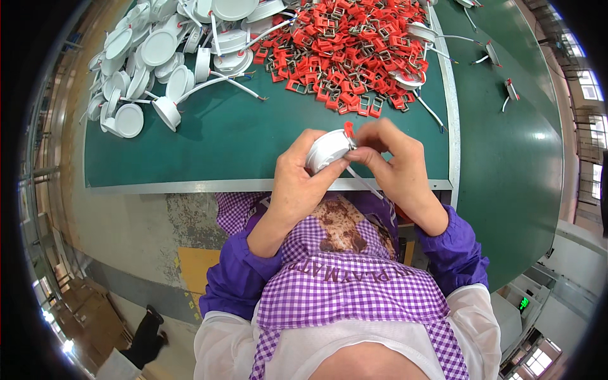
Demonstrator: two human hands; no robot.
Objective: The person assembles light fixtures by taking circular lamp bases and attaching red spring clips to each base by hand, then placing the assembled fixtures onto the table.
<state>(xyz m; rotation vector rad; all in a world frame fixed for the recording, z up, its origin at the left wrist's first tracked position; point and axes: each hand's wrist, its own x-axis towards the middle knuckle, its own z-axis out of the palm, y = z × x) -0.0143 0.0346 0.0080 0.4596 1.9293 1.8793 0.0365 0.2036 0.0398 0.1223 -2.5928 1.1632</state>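
My left hand (299,174) is closed around a round white downlight (326,149), which is tilted on its side above the table's front edge. A white cable (365,183) hangs from the light toward my lap. At the light's right rim sits a red spring clip (349,130), standing up from the housing. My right hand (392,158) pinches this clip between thumb and fingers, against the light's side. Part of the clip is hidden behind the fingertips.
A heap of red clips with metal springs (342,57) covers the back middle of the green table (247,149). White downlights (158,47) with cables pile up at the back left. Right of a metal rail (451,107), several lights lie on a green surface (506,164).
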